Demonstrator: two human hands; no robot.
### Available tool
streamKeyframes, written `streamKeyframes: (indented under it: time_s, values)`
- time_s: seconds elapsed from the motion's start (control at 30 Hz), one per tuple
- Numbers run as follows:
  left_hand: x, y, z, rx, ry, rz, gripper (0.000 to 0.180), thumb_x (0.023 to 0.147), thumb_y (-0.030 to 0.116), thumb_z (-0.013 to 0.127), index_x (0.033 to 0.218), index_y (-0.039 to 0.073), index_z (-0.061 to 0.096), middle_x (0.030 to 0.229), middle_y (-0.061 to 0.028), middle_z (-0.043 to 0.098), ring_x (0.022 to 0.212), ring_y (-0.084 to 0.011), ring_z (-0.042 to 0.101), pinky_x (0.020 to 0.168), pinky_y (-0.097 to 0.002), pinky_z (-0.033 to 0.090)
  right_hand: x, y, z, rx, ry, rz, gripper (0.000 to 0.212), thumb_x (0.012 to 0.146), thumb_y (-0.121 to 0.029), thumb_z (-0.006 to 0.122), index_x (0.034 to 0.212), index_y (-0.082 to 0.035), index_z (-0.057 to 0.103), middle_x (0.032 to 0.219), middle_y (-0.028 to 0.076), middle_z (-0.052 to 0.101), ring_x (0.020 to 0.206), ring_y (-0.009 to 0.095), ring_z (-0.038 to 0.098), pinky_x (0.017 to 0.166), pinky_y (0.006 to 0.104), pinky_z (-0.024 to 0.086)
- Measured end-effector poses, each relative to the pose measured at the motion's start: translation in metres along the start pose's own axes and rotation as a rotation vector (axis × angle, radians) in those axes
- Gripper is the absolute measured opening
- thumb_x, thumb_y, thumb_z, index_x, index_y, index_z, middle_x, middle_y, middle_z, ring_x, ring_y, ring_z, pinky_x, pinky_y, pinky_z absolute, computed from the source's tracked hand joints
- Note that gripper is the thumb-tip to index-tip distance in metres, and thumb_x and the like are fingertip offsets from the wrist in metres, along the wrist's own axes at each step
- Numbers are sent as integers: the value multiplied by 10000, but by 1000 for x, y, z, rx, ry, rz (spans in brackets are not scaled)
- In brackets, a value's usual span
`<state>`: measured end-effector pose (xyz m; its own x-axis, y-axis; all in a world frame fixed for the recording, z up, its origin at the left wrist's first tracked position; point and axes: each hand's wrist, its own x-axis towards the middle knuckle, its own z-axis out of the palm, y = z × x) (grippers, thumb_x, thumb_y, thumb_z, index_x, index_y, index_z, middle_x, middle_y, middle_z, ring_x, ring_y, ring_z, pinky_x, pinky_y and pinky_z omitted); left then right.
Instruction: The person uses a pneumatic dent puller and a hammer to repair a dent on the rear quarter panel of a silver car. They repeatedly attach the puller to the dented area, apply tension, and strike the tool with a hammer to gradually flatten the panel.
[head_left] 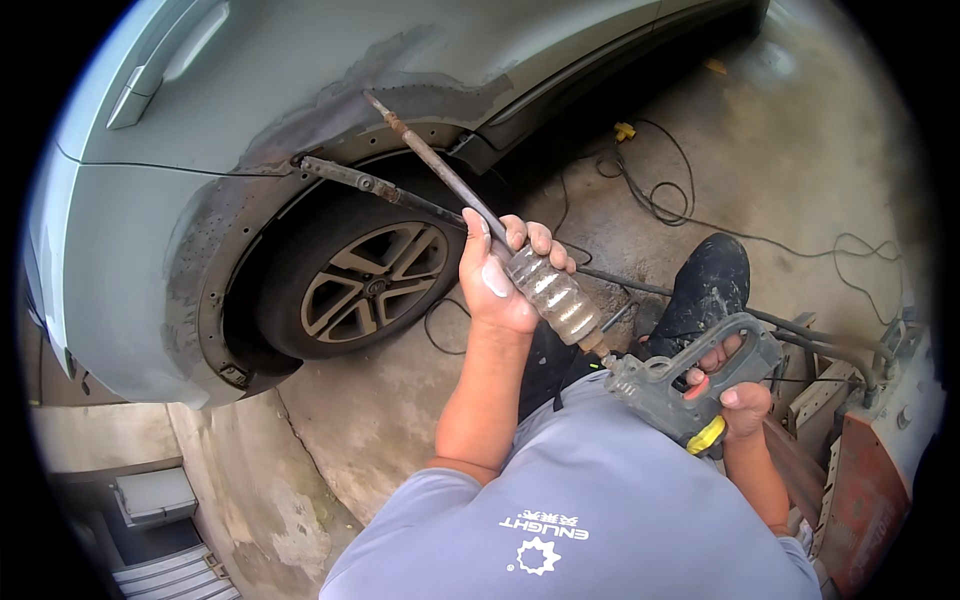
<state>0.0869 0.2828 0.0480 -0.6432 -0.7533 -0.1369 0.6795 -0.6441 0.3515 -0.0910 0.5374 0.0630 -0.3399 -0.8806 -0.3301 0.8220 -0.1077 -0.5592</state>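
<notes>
A slide-hammer dent puller with a dark pistol-like body (668,385) stretches from my belly up to the car. Its long metal rod (440,172) ends in a tip at the sanded grey patch (330,115) above the wheel arch; whether it touches cannot be told. My left hand (500,275) is closed round the ribbed metal sliding weight (556,294) on the rod. In the D-shaped handle (765,350) my right hand (735,385) is closed, fingers beside the red trigger (697,388). A yellow knob (706,435) sits under the body.
A metal clamp (345,175) with a dark cable is fixed to the arch edge over the wheel (375,285). Thin black cable (660,205) coils on the concrete floor. A red and grey machine (870,480) stands at right, close to my right arm. My shoe (708,285) rests ahead.
</notes>
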Motion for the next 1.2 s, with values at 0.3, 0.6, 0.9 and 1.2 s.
streamKeyframes:
  time_s: [0.3,0.6,0.9,1.2]
  values:
    - [-1,1,-3,52,-16,3,623,1064,646,352,778,115,504,781,-89,563,721,-312,566,710,-486,493,0,-1,5,-38,-14,-22,414,598,-49,702,906,-169,453,925,-31,426,943,163,500,954,404,489]
    - [38,44,-4,93,-12,34,599,1026,670,453,904,98,587,764,-80,596,676,-288,611,685,-482,540,4,11,-41,33,-219,-29,522,565,-94,728,1025,-157,490,973,-15,461,999,187,506,951,383,488]
    - [-8,-8,15,86,124,89,503,1077,573,436,843,132,498,760,-82,578,643,-264,619,636,-432,546,1,18,-66,112,-150,-53,700,583,-46,692,1263,-105,533,1072,33,527,1030,206,551,907,398,546]
    - [2,9,-1,115,138,48,597,1071,634,353,848,107,524,785,-117,602,683,-319,634,664,-477,543,8,14,-53,56,-80,-12,671,581,-47,708,1225,-104,528,1021,24,495,981,199,532,898,397,568]
